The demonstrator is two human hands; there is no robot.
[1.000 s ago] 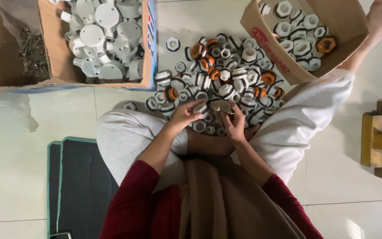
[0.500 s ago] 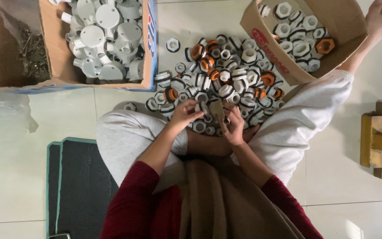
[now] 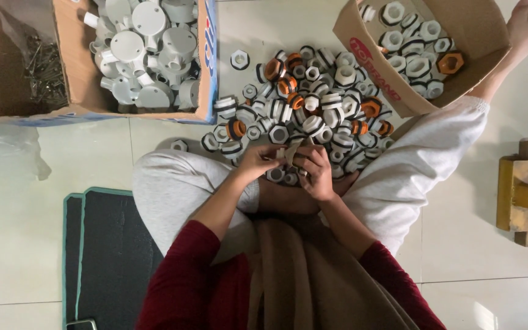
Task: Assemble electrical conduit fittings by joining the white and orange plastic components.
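I sit cross-legged on a tiled floor with a pile of small plastic fittings (image 3: 316,104) in front of me, white, black-ringed and orange. My left hand (image 3: 256,161) and my right hand (image 3: 318,173) meet at the near edge of the pile. Together they pinch one small pale fitting (image 3: 291,151) between the fingertips. What exactly the piece is stays partly hidden by the fingers.
A cardboard box (image 3: 206,73) of white round junction boxes stands at the back left, with a bag of dark screws (image 3: 45,70) beside it. A second cardboard box (image 3: 368,58) with more fittings lies at the back right. A dark mat (image 3: 102,250) is left, a yellow wooden piece (image 3: 524,192) right.
Both hands have stayed at the pile's near edge; the fingers shifted slightly around the small piece held between them.
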